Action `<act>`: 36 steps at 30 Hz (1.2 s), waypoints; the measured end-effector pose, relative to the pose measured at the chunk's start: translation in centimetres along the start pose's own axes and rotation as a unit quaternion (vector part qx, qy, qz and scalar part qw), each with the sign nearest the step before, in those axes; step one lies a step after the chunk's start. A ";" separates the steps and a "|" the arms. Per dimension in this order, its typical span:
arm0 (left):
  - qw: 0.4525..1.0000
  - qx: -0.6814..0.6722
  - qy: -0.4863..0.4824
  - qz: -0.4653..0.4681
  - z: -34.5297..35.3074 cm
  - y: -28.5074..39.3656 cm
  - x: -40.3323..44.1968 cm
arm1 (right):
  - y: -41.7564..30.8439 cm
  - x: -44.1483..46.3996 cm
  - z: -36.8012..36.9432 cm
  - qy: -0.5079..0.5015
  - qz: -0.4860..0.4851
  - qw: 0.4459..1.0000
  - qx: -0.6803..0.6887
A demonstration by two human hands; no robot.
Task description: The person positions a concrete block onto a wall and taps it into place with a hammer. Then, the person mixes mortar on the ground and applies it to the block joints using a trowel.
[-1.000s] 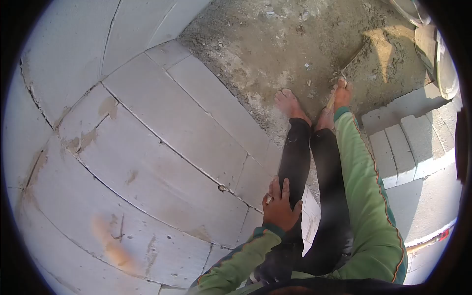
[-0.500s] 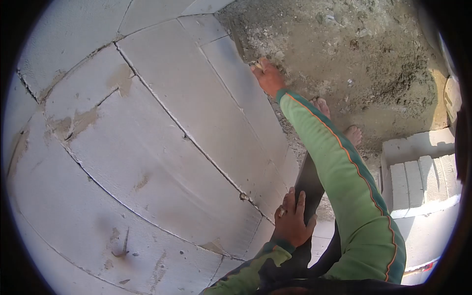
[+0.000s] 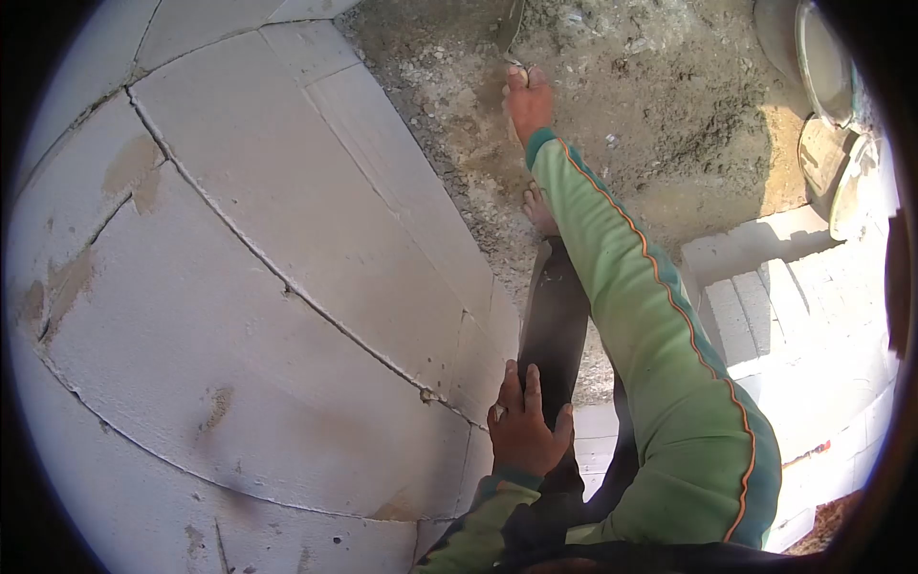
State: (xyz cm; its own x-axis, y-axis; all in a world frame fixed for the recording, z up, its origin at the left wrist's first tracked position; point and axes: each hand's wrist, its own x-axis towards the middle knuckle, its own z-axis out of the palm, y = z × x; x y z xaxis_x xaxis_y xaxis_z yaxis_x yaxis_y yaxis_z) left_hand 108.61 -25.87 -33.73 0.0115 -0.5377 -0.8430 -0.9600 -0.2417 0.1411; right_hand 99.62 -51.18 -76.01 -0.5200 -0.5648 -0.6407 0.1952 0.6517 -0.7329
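My right hand (image 3: 529,100) is stretched forward, its fingers wrapped round the handle of a trowel. The trowel blade (image 3: 512,27) points away from me over the rough ground, partly cut off by the top of the view. My left hand (image 3: 529,428) lies on my dark-trousered leg (image 3: 555,306), fingers outstretched and holding nothing, with a ring on one finger. To its left is a wall of pale blocks (image 3: 249,335) with dark, uneven joints and smears of mortar.
Grey, gritty ground (image 3: 660,105) spreads beyond the wall, and a bare foot (image 3: 540,210) stands on it. At the upper right are a bucket (image 3: 824,67) and a mortar-stained container (image 3: 824,158). Stacked pale blocks (image 3: 755,311) stand at the right.
My right hand has moved with the trowel from beside the wall's edge out over the ground. The view has shifted right, bringing the bucket into sight. My left hand stays on my leg.
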 end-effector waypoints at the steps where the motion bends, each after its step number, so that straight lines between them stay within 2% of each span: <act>1: 1.000 -0.004 -0.002 0.003 0.0 0.1 -0.2 | -0.2 -0.5 -1.6 0.020 0.029 0.995 0.091; 4: 1.000 -0.001 0.002 0.013 0.1 -0.2 -0.3 | 2.2 0.3 -7.9 0.052 0.035 0.997 0.041; 6: 1.000 0.002 0.002 0.017 0.2 -0.3 -0.3 | 4.8 0.2 -12.3 0.086 0.042 0.992 0.080; 9: 1.000 0.002 -0.002 0.017 0.0 0.2 -0.1 | 5.4 -1.5 -17.3 0.192 0.068 0.979 -0.006; 12: 1.000 0.010 -0.006 0.020 -0.2 0.9 0.0 | 5.4 -1.6 -17.7 0.283 0.005 0.951 -0.125; 14: 0.999 0.019 -0.009 0.027 -0.1 1.1 0.1 | 1.2 -0.3 -14.9 0.214 -0.066 0.971 -0.082; 15: 0.999 0.025 -0.009 0.031 0.0 1.3 0.2 | -1.7 0.6 -13.5 0.170 -0.064 0.981 -0.071; 16: 0.999 0.033 -0.011 0.035 0.1 1.3 0.2 | -2.1 3.2 -12.4 0.143 -0.105 0.978 -0.105; 18: 0.998 0.038 -0.012 0.044 0.5 1.3 0.2 | -2.6 7.6 -11.4 0.110 -0.080 0.989 -0.060; 20: 0.998 0.038 -0.014 0.054 0.8 1.1 0.0 | 0.1 8.5 -12.8 0.146 -0.027 0.988 0.053; 21: 0.997 0.051 -0.021 0.052 0.8 1.2 0.0 | -0.9 7.9 -13.9 0.163 -0.007 0.981 0.106; 22: 0.997 0.059 -0.024 0.053 0.8 1.5 0.1 | -1.1 5.4 -16.4 0.163 0.080 0.961 0.210; 26: 0.995 0.079 -0.046 0.041 0.5 2.5 0.2 | 6.6 -0.7 -25.0 0.245 0.129 0.952 0.133; 28: 0.995 0.078 -0.052 0.043 0.7 2.2 0.3 | 7.6 -3.6 -29.1 0.306 0.022 0.945 -0.111; 31: 0.994 0.080 -0.063 0.037 0.7 2.7 0.3 | 7.8 -4.0 -36.0 0.333 0.039 0.942 -0.010; 33: 0.992 0.095 -0.063 0.045 0.6 2.9 0.5 | 6.2 -2.4 -39.8 0.411 0.028 0.907 -0.084; 35: 0.988 0.125 -0.059 0.063 0.5 2.7 0.6 | 9.7 1.8 -44.6 0.504 0.025 0.857 -0.106; 36: 0.989 0.121 -0.059 0.058 0.5 2.9 0.7 | 10.6 3.6 -47.2 0.502 0.060 0.847 -0.164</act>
State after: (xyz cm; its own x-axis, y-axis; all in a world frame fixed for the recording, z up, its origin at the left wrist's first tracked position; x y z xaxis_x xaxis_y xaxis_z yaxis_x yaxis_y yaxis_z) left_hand 105.73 -26.57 -34.20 -0.1224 -0.4493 -0.8849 -0.9919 0.0246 0.1248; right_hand 60.62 -22.39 -75.33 -0.9900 0.1236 -0.0682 0.1411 0.8721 -0.4685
